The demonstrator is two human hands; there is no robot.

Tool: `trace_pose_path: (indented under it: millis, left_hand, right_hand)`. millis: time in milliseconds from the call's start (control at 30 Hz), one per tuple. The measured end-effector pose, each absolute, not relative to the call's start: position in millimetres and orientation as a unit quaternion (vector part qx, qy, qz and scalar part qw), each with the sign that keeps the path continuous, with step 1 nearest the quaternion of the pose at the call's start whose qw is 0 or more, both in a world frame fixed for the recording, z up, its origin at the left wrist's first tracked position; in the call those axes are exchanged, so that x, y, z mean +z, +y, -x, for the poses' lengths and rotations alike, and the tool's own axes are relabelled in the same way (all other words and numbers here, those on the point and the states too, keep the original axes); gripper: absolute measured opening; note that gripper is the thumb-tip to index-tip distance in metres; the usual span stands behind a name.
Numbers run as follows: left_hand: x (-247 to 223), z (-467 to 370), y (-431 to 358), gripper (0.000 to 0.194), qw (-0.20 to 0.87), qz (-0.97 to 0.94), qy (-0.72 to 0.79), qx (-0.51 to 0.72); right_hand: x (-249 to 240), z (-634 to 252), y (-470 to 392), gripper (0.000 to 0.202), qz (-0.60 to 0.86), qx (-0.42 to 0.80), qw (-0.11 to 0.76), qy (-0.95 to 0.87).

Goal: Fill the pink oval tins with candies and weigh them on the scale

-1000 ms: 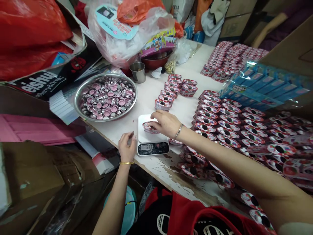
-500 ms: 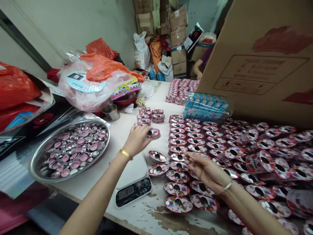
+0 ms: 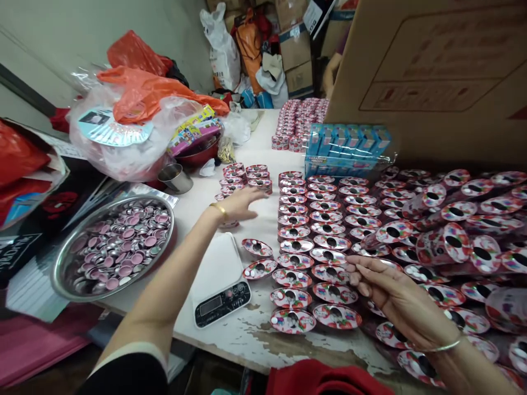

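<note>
My left hand (image 3: 239, 204), fingers spread, reaches over the left side of the table beside small stacks of oval red-and-white printed containers (image 3: 258, 174). Nothing shows in its grasp. My right hand (image 3: 391, 291) hovers above the right-hand rows of these containers (image 3: 335, 292), its thumb and fingers pinched together. What the pinch holds, if anything, is too small to make out. Each container has a dark round hole in its top, and small white pieces lie on some tops. Below my left hand sits a white digital scale (image 3: 216, 269); two single containers (image 3: 260, 269) lie right of it.
A steel basin (image 3: 61, 269) of pinkish round caps stands left, near a metal cup (image 3: 176, 178). Plastic bags (image 3: 144, 99) are heaped behind. Blue boxes (image 3: 346, 145) and a large carton (image 3: 432, 71) border the right rows. Another person's arm (image 3: 330, 71) shows at the back.
My left hand has let go of the oval container it held, by the small stacks, and its fingers have spread. My right hand has shifted right, still pinched. The view has tilted downward.
</note>
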State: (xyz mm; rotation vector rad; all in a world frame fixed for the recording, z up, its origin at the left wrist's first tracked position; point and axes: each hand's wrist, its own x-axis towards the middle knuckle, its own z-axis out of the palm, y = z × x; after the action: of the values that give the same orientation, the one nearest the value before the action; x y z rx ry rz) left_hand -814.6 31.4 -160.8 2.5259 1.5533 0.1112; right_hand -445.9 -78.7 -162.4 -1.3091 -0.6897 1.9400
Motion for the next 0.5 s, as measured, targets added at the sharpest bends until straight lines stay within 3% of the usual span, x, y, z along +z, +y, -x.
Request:
trace_pose_path:
  millis: [133,333,500]
  left_hand:
    - [-161.7,818.2,-33.5,0.071,0.167,-0.846,0.501,-0.067]
    - [-185.1,795.9,-61.5,0.030,0.177,-0.839,0.515,-0.003]
    - [-152.6,819.4,-92.4,0.030,0.128,-0.800,0.577,0.100]
  right_hand:
    - [-162.1,460.5,-82.3,0.030,0.489,0.756,0.328,-0.287]
    - [-157.6,483.8,-87.7,0.033,0.436,0.797,0.270,-0.320]
    - [-158.6,486.1,-93.9,0.034,0.415,0.770,0.196,-0.443]
